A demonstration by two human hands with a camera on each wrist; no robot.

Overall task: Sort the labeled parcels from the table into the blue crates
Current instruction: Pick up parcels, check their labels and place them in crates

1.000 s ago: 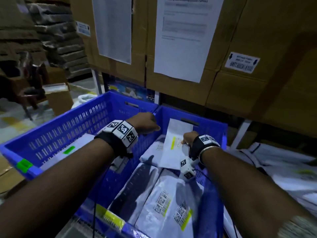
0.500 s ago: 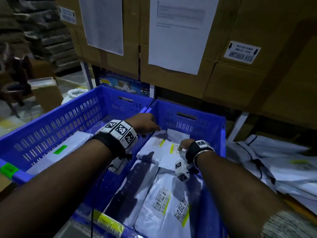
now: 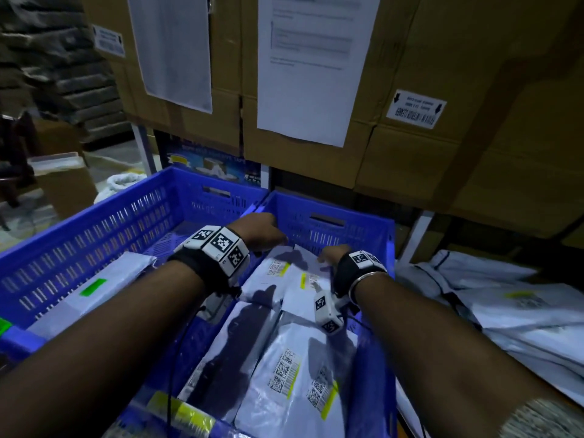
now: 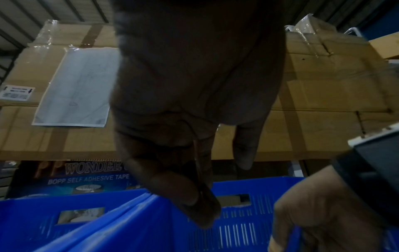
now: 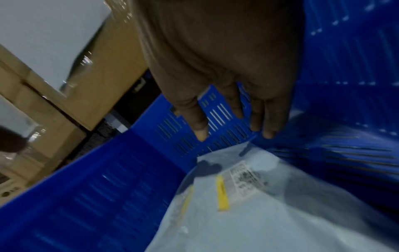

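Two hands: hovering over the right crate point(image 3: 331, 213).
Left hand point(image 4: 194, 105): hanging loosely curled, holding nothing.
Right hand point(image 5: 224, 68): fingers spreading straight above a parcel point(image 5: 259, 204), gripping nothing.

Two blue crates point(image 3: 331, 216) stand side by side at the lower centre of the head view, the left crate point(image 3: 94, 235) touching the right. To their right, along the frame's right edge, a heap of white parcels point(image 3: 505, 295) lies on the mostly hidden table.
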